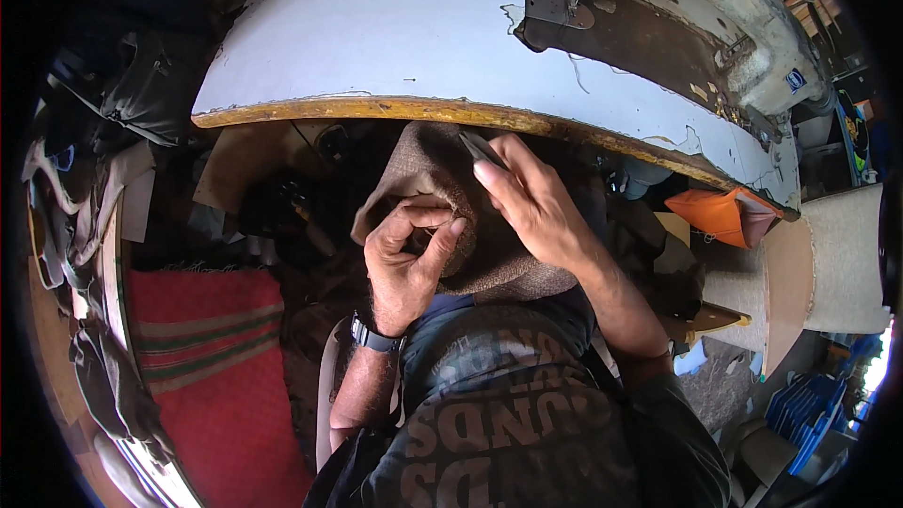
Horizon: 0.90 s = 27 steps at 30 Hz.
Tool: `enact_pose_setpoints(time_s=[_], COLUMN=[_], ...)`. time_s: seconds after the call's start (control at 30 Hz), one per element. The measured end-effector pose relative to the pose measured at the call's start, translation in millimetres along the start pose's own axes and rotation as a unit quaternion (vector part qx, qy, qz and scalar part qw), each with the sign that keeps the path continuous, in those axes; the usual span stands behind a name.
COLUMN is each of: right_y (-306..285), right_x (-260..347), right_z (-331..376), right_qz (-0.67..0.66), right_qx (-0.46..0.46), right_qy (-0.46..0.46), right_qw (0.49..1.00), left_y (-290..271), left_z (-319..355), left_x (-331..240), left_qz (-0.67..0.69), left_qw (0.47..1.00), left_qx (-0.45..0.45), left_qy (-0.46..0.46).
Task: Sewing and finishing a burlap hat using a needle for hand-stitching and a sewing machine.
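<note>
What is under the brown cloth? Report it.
Dark blue fabric shows along the lower edge of the brown cloth; whatever lies under the rest is covered and cannot be seen.

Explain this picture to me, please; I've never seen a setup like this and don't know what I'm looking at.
There is no robot here: someone works bare-handed. A wide fisheye camera on their head looks down, so straight edges bend near the rim. Picture left is their left. The left hand, with a watch on its wrist, pinches at a brown cloth gathered over the lap. The right hand holds a dark, slim tool; its exact kind is hard to tell. Beyond is a worn white tabletop with a sewing machine at right and a loose thread.
</note>
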State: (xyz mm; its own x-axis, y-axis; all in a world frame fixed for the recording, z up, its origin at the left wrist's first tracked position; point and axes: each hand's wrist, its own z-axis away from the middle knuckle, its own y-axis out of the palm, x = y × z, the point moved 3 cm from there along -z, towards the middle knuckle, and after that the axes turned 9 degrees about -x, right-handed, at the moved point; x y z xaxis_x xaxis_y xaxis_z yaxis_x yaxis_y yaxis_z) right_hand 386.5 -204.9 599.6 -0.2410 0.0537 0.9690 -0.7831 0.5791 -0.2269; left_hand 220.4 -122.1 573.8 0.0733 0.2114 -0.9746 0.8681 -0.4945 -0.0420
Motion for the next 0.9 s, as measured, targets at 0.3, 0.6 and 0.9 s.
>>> enact_pose_setpoints(time_s=[0.3,0.6,0.9], right_y=[-9.6,-11.2,-10.9], right_x=[15.1,18.1,19.3], right_z=[43.0,44.5,43.8], right_qz=[0.230,0.305,0.347], right_qx=[-0.041,-0.068,-0.073], right_qy=[-0.182,-0.240,-0.249], right_qw=[0.955,0.919,0.901], left_y=[1.3,4.9,11.5], left_z=[-4.8,-3.5,-5.5], left_x=[-6.4,-10.2,-15.4], left_qz=[0.007,-0.002,-0.030], left_qw=[0.999,0.999,0.999], left_qx=[0.004,0.003,0.012], left_qy=[0.035,0.042,0.043])
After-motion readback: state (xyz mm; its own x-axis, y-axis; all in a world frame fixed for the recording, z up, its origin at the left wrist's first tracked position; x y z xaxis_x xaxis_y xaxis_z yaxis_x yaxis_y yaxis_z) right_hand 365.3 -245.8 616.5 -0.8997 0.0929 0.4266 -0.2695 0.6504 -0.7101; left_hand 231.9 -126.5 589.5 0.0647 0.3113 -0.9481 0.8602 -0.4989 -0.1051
